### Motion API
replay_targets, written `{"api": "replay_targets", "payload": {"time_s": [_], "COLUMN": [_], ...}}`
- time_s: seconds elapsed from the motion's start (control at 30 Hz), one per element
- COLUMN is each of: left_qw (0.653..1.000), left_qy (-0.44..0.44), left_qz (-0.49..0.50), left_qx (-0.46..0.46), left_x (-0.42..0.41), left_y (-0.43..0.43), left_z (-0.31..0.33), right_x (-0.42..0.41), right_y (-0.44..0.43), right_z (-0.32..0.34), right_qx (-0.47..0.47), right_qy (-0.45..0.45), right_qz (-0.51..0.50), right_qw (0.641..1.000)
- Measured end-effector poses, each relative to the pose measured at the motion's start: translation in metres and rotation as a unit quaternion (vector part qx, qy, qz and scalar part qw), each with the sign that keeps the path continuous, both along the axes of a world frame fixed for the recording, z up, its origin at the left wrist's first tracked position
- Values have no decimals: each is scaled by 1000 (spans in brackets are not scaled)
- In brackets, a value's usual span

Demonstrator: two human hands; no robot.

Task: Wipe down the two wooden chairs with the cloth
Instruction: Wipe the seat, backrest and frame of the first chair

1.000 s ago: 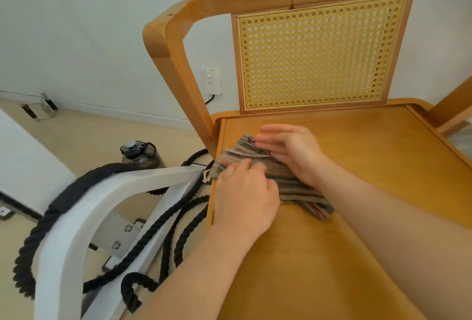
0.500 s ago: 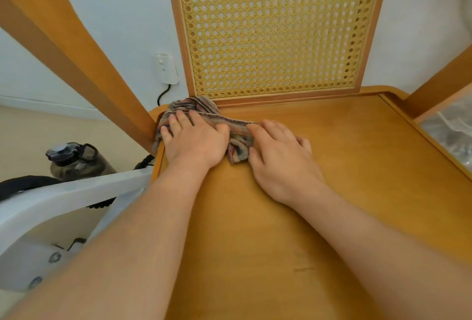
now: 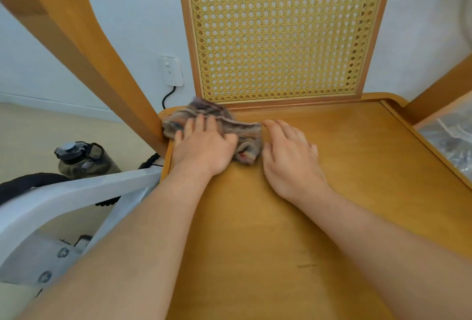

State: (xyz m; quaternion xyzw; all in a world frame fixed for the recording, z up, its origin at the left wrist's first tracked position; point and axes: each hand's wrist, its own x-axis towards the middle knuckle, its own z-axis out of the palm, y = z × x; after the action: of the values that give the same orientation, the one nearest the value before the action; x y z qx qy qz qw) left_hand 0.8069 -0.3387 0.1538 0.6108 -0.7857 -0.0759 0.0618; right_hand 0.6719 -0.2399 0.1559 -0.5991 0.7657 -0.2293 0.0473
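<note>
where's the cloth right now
Head view: the cloth lies at the back-left corner of the seat, pressed under the left hand, below the cane backrest, with the right hand beside it.

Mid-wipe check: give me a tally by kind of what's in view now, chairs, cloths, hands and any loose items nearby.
Wooden chair: 1
Cloth: 1
Hands: 2 (left hand pressing the cloth, right hand flat on the chair beside it)
Water bottle: 1
Wall plug: 1
Total: 6
</note>
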Motion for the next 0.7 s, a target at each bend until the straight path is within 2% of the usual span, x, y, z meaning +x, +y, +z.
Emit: {"api": "replay_targets", "payload": {"time_s": [0.1, 0.17, 0.3, 0.37, 0.5, 0.63, 0.7], "left_qw": [998, 998, 994, 987, 999, 997, 993], "left_qy": [-1, -6, 14, 15, 23, 52, 101], "left_qz": [60, 54, -111, -158, -46, 2, 37], "left_qx": [5, 14, -1, 19, 4, 50, 46], "left_x": [15, 2, -27, -21, 36, 74, 76], "left_y": [-2, -1, 32, 49, 67, 107, 114], "left_z": [-1, 2, 6, 6, 2, 14, 12], "right_x": [1, 1, -1, -1, -4, -2, 0], "right_y": [0, -1, -6, -3, 2, 6, 7], "right_z": [-1, 0, 3, 6, 11, 12, 13], "right_qx": [3, -11, -31, -32, -20, 25, 40], "right_qy": [0, -8, -49, -75, -119, -62, -42], "right_qz": [12, 18, 12, 13, 31, 58, 71], "right_qw": [1000, 1000, 998, 997, 992, 996, 996]}}
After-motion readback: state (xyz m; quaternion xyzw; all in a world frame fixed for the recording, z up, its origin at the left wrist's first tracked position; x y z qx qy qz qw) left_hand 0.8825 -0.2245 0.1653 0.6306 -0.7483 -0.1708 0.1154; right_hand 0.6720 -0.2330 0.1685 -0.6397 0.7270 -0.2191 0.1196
